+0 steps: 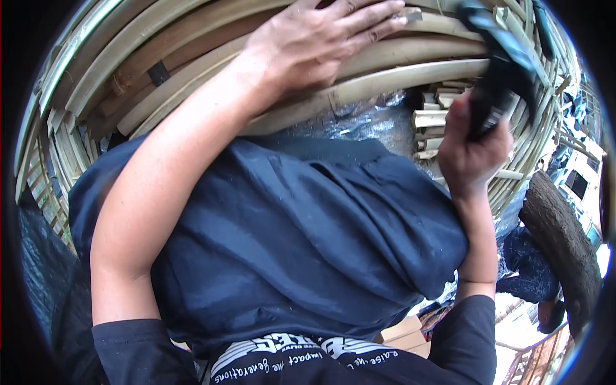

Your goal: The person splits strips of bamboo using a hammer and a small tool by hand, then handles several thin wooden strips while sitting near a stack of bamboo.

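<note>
My left hand reaches across curved bamboo slats, its fingers stretched toward the right and a ring on one of them. Between the fingertips sits a small grey-brown piece, perhaps wood; its kind is unclear. The thumb is hidden. To the right, my right hand is wrapped round the handle of a black hammer. The hammer is raised above the slats and smeared by motion, so its head does not show sharply.
Dark blue cloth covers my lap. Beyond it lie shiny plastic sheeting and stacked short bamboo pieces. A thick log stands on the right, with another person behind it. Woven bamboo strips curve along the left.
</note>
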The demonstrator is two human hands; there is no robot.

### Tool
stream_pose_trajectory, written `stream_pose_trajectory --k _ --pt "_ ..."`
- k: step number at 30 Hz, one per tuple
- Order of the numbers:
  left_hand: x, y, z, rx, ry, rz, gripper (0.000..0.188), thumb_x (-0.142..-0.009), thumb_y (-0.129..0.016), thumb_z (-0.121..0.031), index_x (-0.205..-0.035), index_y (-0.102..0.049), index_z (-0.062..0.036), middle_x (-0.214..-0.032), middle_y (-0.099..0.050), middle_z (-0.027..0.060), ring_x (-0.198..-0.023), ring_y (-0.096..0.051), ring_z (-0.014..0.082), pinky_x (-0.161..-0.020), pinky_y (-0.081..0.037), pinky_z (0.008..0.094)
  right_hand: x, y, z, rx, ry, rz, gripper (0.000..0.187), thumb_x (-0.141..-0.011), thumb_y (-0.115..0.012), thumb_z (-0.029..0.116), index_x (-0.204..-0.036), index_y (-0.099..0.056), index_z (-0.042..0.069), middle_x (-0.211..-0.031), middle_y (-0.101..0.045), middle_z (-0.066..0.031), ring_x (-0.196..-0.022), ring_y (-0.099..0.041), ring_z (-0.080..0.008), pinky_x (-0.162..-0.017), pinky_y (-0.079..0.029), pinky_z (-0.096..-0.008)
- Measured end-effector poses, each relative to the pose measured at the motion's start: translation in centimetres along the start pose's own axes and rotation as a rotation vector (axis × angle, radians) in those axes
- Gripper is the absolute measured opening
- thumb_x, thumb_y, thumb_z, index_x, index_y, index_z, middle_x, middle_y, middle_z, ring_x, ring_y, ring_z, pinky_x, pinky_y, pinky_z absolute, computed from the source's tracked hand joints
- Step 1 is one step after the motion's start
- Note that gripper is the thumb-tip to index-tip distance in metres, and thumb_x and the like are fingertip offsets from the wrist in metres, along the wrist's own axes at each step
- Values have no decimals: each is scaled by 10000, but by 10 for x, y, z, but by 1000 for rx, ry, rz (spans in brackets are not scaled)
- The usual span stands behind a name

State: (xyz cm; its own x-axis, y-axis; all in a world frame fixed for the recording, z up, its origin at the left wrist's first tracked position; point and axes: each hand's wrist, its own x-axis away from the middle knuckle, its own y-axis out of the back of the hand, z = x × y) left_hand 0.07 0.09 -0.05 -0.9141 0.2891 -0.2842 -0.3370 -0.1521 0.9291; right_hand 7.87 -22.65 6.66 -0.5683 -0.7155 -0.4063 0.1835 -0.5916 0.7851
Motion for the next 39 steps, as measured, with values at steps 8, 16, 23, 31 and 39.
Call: stream_pose_trajectory --k 8,16,23,31,39 --pt "-1 -4 -2 45 1 -3 692 -903 -372 -258 -1570 -232 -135 -1638 -224 89 -1520 -186 227 -1214 -1 590 4 7 2 -243 -237 -23 235 -945 -685 245 -926 -612 22 -621 -601 -74 -535 -609 -174 -523 -457 -322" --pt "0 -2 -2 -2 22 -52 703 -870 -415 -279 -1549 -312 -127 -1625 -267 77 -1516 -208 228 -1220 -21 575 -3 0 1 -15 -55 -22 208 -979 -646 200 -973 -615 -6 -661 -605 -23 -567 -539 -105 -530 -435 -265" --pt "1 -3 -7 45 14 -21 724 -889 -387 -311 -1570 -236 -118 -1635 -238 84 -1520 -191 223 -1221 -6 579 15 9 1 -44 -43 -53 220 -972 -653 205 -959 -586 -4 -682 -619 -30 -595 -577 -109 -554 -454 -251" --pt "0 -6 -3 26 -1 -24 785 -844 -457 -368 -1566 -254 -138 -1634 -238 89 -1514 -211 237 -1215 -6 594 15 5 -3 -24 -18 -46 255 -980 -641 229 -990 -585 -20 -728 -634 -54 -609 -586 -137 -553 -454 -266" --pt "1 -11 -4 -80 26 -69 746 -859 -412 -321 -1566 -257 -142 -1638 -232 71 -1515 -208 236 -1212 19 600 20 1 -19 -112 -101 -4 220 -930 -693 197 -998 -590 15 -687 -599 -122 -586 -587 -257 -560 -456 -337"
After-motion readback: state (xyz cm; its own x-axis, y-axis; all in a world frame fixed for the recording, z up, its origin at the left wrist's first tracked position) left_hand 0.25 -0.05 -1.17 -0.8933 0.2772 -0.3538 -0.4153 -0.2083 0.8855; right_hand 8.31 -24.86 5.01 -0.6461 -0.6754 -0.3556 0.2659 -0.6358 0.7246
